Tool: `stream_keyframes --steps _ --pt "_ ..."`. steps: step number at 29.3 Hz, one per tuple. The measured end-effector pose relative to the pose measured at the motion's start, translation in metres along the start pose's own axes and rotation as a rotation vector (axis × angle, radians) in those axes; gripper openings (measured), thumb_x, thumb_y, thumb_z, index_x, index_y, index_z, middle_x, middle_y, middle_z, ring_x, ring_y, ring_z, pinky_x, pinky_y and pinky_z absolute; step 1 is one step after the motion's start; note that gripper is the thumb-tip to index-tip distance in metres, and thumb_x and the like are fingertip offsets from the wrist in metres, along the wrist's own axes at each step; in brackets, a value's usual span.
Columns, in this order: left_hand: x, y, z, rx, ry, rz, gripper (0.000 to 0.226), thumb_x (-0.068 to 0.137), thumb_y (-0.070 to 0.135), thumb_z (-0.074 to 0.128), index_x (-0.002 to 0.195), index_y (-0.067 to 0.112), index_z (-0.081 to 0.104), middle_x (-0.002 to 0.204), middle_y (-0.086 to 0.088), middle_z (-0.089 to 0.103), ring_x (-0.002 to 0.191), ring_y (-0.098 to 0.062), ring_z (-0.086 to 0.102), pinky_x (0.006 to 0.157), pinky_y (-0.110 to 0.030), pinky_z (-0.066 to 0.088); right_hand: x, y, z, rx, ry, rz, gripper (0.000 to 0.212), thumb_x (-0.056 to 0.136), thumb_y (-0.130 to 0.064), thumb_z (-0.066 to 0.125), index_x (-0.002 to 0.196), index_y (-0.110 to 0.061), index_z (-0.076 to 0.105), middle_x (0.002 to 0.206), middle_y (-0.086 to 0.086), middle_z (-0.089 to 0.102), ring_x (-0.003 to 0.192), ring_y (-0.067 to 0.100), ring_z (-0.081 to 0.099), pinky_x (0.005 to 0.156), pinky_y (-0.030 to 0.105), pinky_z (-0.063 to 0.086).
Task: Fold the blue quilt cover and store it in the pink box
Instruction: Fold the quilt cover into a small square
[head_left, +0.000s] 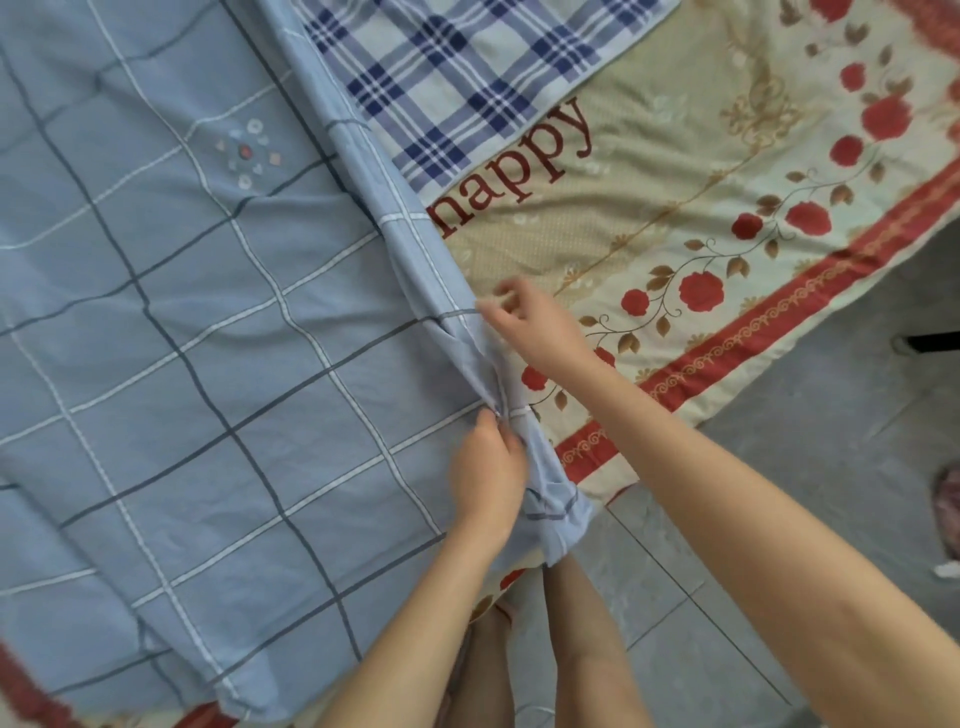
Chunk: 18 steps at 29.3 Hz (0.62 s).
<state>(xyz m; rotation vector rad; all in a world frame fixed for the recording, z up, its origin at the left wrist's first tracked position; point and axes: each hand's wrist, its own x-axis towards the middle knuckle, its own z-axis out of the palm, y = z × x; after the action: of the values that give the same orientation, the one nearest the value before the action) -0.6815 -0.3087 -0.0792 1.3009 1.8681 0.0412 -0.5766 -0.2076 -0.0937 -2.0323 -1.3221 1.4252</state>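
1. blue quilt cover (208, 338) (grey and white grid lines, small flower motif) lies spread flat on the bed (675, 218). It covers the stretch from the near corner back to the far edge.
2. One long side of the cover is gathered into a raised ridge. The ridge runs from the far edge down to the bed's near corner.
3. left hand (485, 470) grips the ridge close to the near corner, fingers curled round the bunched fabric. The cover's end hangs off the corner just below it.
4. right hand (530, 325) is further along the same ridge, toward the bed's middle. It is motion-blurred, but thumb and fingers appear to pinch the fold.
5. The hands are apart, with a short twisted length of the ridge between them.
6. floral sheet (779, 291) on the bed is cream with red roses, a red border and the word "happy". It shows bare beside the ridge.
7. plaid cloth (457, 78), blue and white, lies at the bed's far edge, touching the ridge.
8. tiled floor (805, 467), grey, runs along the bed's bordered edge. The person's bare legs (582, 649) stand at the near corner.
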Motion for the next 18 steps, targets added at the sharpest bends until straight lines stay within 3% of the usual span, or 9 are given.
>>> stream_keyframes --steps 3,6,10,13,15,18 --pt "-0.004 0.006 0.005 0.068 0.008 0.003 0.027 0.102 0.017 0.031 0.119 0.007 0.049 0.113 -0.011 0.061 0.099 -0.024 0.062 0.071 -0.027 0.041 0.039 -0.040 0.011 -0.249 -0.142 -0.104 0.044 0.087 -0.059 0.052 0.105 -0.019 0.055 0.089 -0.004 0.059 0.078 0.014 0.056 0.066 0.030 0.048" --pt "-0.010 0.014 0.008 0.172 -0.002 0.159 0.030 0.103 0.016 0.027 0.125 0.008 0.046 0.117 -0.007 0.059 0.101 -0.016 0.062 0.071 -0.020 0.041 0.063 -0.059 0.013 -0.366 -0.136 -0.154 0.021 0.087 -0.031 0.054 0.071 -0.021 0.046 0.067 -0.005 0.049 0.066 0.016 0.050 0.049 0.024 0.035" --pt "-0.004 0.033 0.014 0.252 -0.076 0.262 0.026 0.103 0.020 0.030 0.118 0.011 0.049 0.112 -0.004 0.064 0.103 -0.019 0.061 0.070 -0.020 0.038 0.085 -0.051 -0.010 -0.262 -0.053 -0.051 0.016 0.088 -0.016 0.051 0.072 -0.015 0.050 0.071 -0.002 0.053 0.066 0.015 0.052 0.050 0.023 0.037" --pt "0.003 0.034 0.026 0.183 -0.355 0.439 0.028 0.099 0.015 0.038 0.123 0.015 0.052 0.116 -0.006 0.062 0.105 -0.025 0.057 0.079 -0.033 0.043 0.093 -0.024 -0.032 -0.177 -0.012 0.023 0.020 0.090 -0.019 0.060 0.072 -0.018 0.052 0.080 0.002 0.063 0.075 0.019 0.060 0.063 0.031 0.050" --pt "0.004 0.029 0.031 0.283 -0.468 0.565 0.032 0.096 0.016 0.043 0.127 0.016 0.053 0.123 -0.006 0.057 0.110 -0.027 0.054 0.087 -0.038 0.044 0.093 -0.004 -0.041 -0.076 0.001 0.079 0.023 0.088 -0.015 0.064 0.070 -0.021 0.051 0.076 0.000 0.063 0.076 0.020 0.062 0.072 0.035 0.054" --pt "0.004 0.004 0.028 0.362 -0.296 0.536 0.045 0.089 0.012 0.053 0.134 0.018 0.047 0.140 -0.002 0.043 0.130 -0.023 0.040 0.104 -0.037 0.032 0.083 0.021 -0.043 0.017 0.034 0.101 0.018 0.086 -0.013 0.067 0.079 -0.020 0.052 0.074 -0.006 0.058 0.069 0.013 0.058 0.069 0.032 0.051"
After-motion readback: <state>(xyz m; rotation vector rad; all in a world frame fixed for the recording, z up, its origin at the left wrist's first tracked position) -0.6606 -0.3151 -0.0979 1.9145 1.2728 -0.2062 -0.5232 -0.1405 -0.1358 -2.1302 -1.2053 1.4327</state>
